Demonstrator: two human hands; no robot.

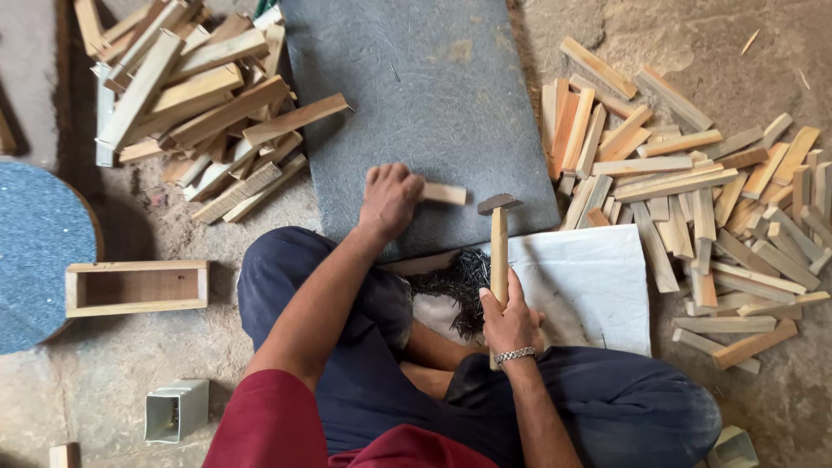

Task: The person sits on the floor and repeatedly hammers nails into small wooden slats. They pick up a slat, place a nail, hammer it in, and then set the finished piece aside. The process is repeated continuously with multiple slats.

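My left hand (389,199) grips a short wooden slat (445,193) and holds it down on the grey stone slab (433,95). My right hand (510,322) is closed around the wooden handle of a hammer (499,251), whose metal head hovers just right of the slat's end. A heap of small black nails (457,286) lies on a white cloth (589,286) between my knees, beside the hammer handle.
A pile of long wooden slats (195,95) lies at the upper left, and many short slats (693,191) are scattered at the right. An open wooden box frame (137,288) rests at the left by a blue round surface (35,251). A small grey metal box (176,409) sits on the floor.
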